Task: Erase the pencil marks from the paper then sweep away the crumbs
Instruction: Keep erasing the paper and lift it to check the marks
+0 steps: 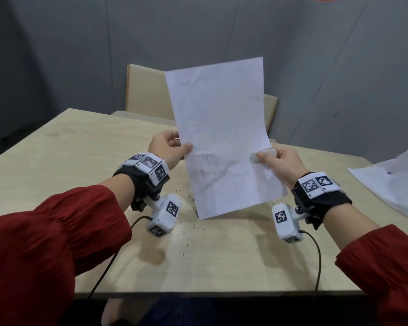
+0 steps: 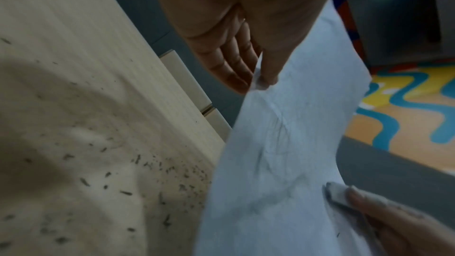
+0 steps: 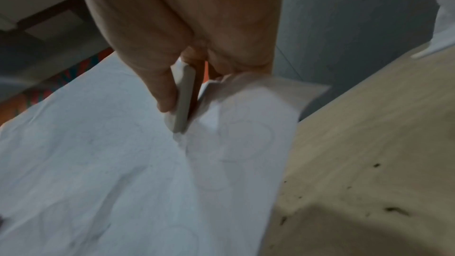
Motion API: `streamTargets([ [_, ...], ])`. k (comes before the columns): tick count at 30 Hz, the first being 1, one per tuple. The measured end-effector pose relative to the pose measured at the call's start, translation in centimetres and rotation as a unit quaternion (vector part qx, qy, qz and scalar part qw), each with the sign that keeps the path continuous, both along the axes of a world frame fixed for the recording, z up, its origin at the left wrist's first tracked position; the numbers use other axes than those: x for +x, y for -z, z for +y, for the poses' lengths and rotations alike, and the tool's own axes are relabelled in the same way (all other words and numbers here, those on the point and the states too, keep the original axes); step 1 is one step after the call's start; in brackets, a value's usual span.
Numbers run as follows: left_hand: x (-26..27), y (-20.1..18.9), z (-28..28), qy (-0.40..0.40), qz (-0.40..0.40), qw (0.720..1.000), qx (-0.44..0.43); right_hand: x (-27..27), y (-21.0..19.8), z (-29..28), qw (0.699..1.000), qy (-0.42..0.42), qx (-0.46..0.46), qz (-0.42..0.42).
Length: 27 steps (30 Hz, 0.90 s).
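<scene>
A white sheet of paper (image 1: 222, 137) with faint pencil traces is held upright above the wooden table (image 1: 80, 149). My left hand (image 1: 170, 149) pinches its left edge between thumb and fingers. My right hand (image 1: 276, 161) pinches the right edge and presses a white eraser (image 1: 263, 154) against the sheet with the thumb. In the left wrist view the paper (image 2: 283, 153) hangs beside the left hand (image 2: 246, 55), with the eraser (image 2: 337, 194) at lower right. The right wrist view shows the eraser (image 3: 183, 100) clamped on the paper (image 3: 123, 163). Dark eraser crumbs (image 1: 193, 220) lie scattered on the table below.
Another white sheet (image 1: 391, 189) lies at the table's right edge. A light wooden chair (image 1: 149, 90) stands behind the far edge. Grey partition walls surround the table. Cables run from both wrist cameras over the near edge.
</scene>
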<state>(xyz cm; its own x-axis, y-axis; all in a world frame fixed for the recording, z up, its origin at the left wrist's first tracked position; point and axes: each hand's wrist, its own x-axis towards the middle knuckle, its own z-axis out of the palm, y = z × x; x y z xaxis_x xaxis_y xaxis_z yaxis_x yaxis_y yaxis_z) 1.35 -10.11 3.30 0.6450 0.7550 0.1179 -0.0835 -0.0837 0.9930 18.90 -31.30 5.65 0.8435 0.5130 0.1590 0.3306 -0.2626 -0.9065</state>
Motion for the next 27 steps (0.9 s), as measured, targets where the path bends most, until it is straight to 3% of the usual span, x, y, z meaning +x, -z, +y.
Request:
streamTargets([
  [4,0.0,0.8,-0.6,0.007,0.037,0.999,0.034,1.1,0.6,-1.1,0.993,0.005,-0.116,-0.016],
  [9,0.0,1.6,-1.0,0.005,0.091,0.995,0.049,1.2,1.6,-1.3,0.983,0.002,-0.179,-0.032],
  [14,0.0,2.5,-0.6,-0.008,0.141,0.99,0.03,1.7,2.4,-0.2,0.935,0.006,-0.294,-0.2],
  [19,0.3,3.5,-0.6,0.007,0.172,0.984,0.039,-1.0,3.6,1.4,0.904,-0.14,-0.344,-0.213],
  [21,0.5,3.7,-0.4,0.006,0.181,0.981,0.066,-1.8,4.1,2.2,0.892,-0.162,-0.36,-0.218],
  [24,0.6,3.8,0.4,0.002,0.221,0.963,0.154,-2.0,4.4,2.9,0.9,-0.155,-0.353,-0.203],
  [27,0.7,3.9,0.8,0.041,0.29,0.905,0.307,-2.0,4.4,3.3,0.892,-0.159,-0.37,-0.208],
])
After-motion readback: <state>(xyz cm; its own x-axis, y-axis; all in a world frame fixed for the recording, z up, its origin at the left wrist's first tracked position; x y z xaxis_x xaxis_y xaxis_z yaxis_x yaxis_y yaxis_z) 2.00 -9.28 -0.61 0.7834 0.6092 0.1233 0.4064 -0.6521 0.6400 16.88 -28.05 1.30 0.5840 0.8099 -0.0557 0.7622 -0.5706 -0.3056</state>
